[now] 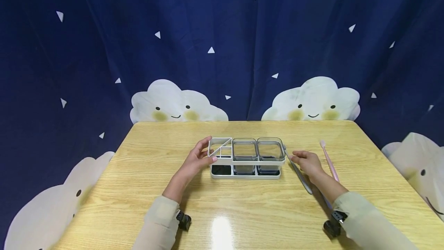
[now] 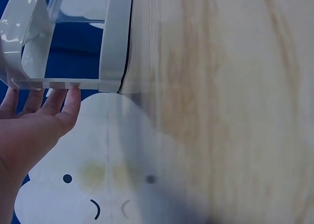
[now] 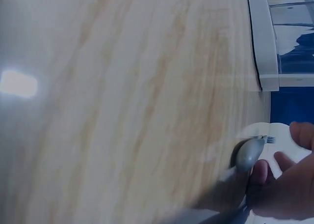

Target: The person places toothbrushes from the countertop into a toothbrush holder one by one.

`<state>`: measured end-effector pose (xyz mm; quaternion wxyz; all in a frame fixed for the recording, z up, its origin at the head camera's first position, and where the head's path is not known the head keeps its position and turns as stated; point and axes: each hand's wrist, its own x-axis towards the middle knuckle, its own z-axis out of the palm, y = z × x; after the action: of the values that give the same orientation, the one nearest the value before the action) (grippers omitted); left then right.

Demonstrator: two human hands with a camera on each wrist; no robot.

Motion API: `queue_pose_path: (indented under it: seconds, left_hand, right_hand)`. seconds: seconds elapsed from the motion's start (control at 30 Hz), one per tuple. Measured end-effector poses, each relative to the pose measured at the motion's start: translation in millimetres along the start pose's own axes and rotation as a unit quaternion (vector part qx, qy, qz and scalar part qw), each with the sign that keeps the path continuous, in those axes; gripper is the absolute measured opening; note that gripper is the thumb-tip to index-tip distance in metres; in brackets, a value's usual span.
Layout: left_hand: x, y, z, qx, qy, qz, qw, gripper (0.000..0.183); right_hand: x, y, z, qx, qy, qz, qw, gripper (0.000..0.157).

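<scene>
A white toothbrush holder [image 1: 256,176] with two clear grey cups [image 1: 245,149] stands upright on the table. At its left end is a divided open section. My left hand [image 1: 197,160] touches that end, fingers spread and fingertips against the holder's side [image 2: 91,84]. Just right of the holder lies a grey toothbrush [image 1: 302,180], slanting toward me. My right hand [image 1: 308,164] hovers beside it with loosely bent fingers, holding nothing. In the right wrist view the toothbrush's rounded handle end [image 3: 250,154] shows close to the fingers [image 3: 261,171].
A pink toothbrush [image 1: 329,161] lies right of my right hand. Part of a bluish-purple handle [image 1: 327,202] shows beneath my right forearm. The wooden table [image 1: 256,215] ends at a dark blue curtain [image 1: 194,18] with clouds.
</scene>
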<state>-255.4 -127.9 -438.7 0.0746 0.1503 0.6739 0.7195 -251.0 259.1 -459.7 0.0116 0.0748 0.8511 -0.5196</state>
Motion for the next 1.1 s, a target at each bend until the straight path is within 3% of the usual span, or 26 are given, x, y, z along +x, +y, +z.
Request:
queue_pose_path:
  seconds: [0.23,0.7,1.1]
  left_hand:
    - [-1.1,0.4,-3.3,-0.004,-0.008,-0.006,0.9999,0.074]
    - [-3.7,0.2,-6.4,-0.015,-0.01,-0.006,0.9998,0.074]
    - [-4.3,-1.0,-6.2,-0.004,-0.004,-0.004,1.0,0.072]
  right_hand:
    - [1,-1,2.4,-0.005,0.012,0.022,1.0,0.041]
    - [7,-2,8.7,-0.08,0.044,0.012,0.996,0.028]
    - [5,2,12.4,-0.149,0.088,-0.008,0.985,0.022]
